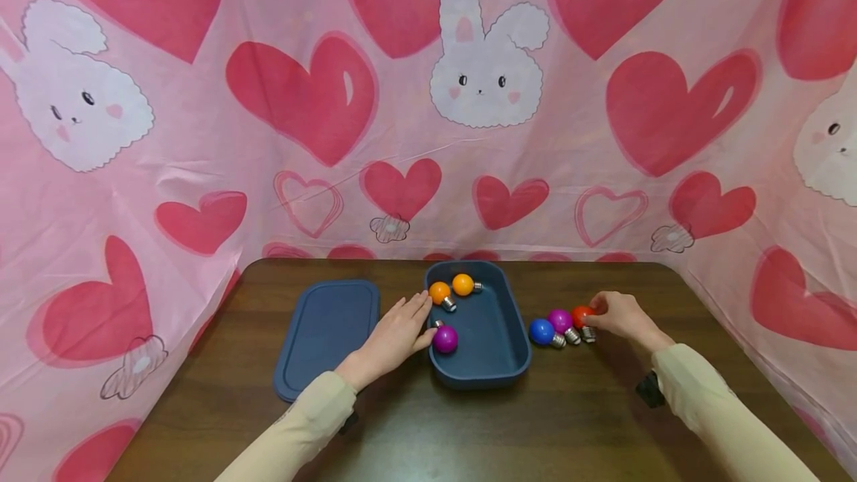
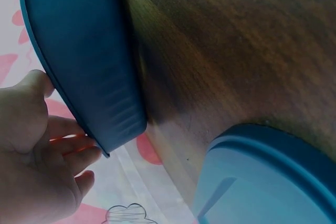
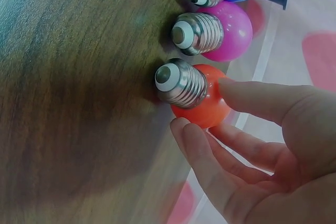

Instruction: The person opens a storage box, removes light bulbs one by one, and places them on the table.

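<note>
My right hand point(image 1: 624, 316) pinches a red light bulb point(image 1: 581, 315) between thumb and fingers at the right end of a short row. A purple bulb point(image 3: 235, 32) lies beside it, then a blue bulb point(image 1: 541, 332), their metal screw bases pointing toward me. My left hand point(image 1: 396, 327) rests at the left rim of a dark blue plastic container point(image 1: 480, 379); its fingers are relaxed and touch the edge. Inside the container are an orange bulb point(image 1: 439, 292), a yellow-orange bulb point(image 1: 463, 285) and another purple bulb point(image 1: 445, 339).
A flat dark blue lid point(image 1: 324, 337) lies left of the container on the brown wooden table point(image 1: 428, 430). Behind the table hangs a pink cloth point(image 1: 402, 125) printed with hearts and rabbits.
</note>
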A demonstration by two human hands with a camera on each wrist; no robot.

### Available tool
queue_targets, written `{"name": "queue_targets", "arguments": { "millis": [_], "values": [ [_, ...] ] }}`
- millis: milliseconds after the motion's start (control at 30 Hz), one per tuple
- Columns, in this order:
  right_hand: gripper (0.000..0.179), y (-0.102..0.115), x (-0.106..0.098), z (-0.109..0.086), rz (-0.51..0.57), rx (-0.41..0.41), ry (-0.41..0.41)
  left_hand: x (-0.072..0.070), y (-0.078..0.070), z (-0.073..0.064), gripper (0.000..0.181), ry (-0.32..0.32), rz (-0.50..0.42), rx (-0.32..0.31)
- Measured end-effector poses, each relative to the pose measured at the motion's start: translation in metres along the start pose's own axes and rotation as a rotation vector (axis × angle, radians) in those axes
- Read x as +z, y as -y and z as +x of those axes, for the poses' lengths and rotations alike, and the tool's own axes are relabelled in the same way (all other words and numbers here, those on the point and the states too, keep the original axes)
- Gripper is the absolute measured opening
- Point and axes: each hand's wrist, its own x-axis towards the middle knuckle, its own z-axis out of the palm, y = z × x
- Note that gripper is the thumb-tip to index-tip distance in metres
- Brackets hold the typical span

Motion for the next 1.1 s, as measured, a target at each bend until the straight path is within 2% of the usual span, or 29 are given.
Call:
{"name": "queue_targets", "arguments": {
  "millis": [333,600,800,1100],
  "values": [
    [0.034,0.0019,0.0009,0.0,0.002,-0.016,-0.006,0.0006,-0.0017,-0.0008,0.055,-0.019,-0.005,0.007],
    [0.033,0.0007,-0.0003,0.0004,-0.004,-0.013,-0.016,-0.0004,-0.0018,-0.0006,0.056,-0.012,0.0,0.005],
    [0.033,0.0011,-0.0015,0.0003,0.003,0.01,0.008,-0.0015,-0.002,-0.0004,0.056,0.0,-0.002,-0.006],
    [0.033,0.0026,-0.0057,-0.0008,-0.003,-0.003,-0.001,-0.0021,-0.0019,-0.0007,0.056,0.003,0.002,-0.007]
  ]
}}
